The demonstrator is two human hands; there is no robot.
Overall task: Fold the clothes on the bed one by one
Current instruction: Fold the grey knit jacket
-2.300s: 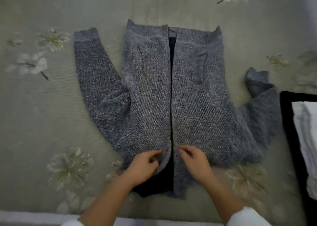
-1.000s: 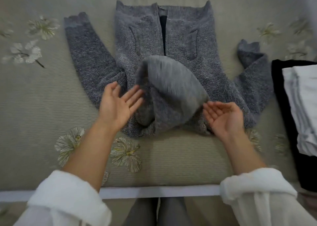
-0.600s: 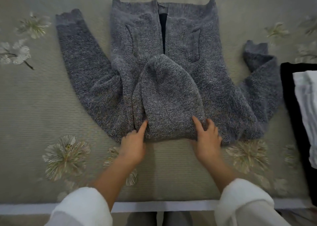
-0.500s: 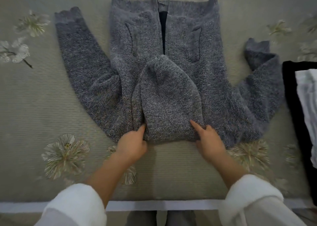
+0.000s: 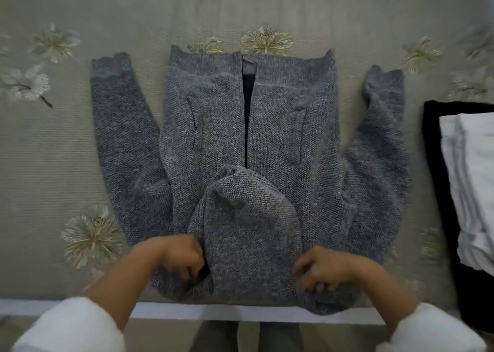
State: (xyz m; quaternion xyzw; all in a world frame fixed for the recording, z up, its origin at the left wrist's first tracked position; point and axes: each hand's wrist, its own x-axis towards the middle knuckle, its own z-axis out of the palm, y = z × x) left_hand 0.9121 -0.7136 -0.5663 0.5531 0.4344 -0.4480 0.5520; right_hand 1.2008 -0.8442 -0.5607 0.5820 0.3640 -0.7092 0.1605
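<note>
Gripping the near edge of the grey cardigan [image 5: 280, 138], the left hand [image 5: 179, 255] curls tight; the right hand [image 5: 328, 269] likewise.

Coarse matt grey knit cardigan [image 5: 280, 143]

Both bare forearms reach forward from the near edge of the view, angled slightly inward so the hands sit level with each other and a little apart. The left hand [image 5: 181, 255] is knuckles-up, its fingers curled down and tucked into the near edge of the grey knit cardigan [image 5: 248, 244], gripping the fabric. The right hand [image 5: 328, 269] is also palm-down, with its fingers bent and bunching the cardigan's near edge beneath them. Motion blur softens both hands. White sleeves, the left sleeve [image 5: 69, 325] and the right sleeve [image 5: 427, 330], are pushed back, leaving wrists and forearms uncovered.
</note>
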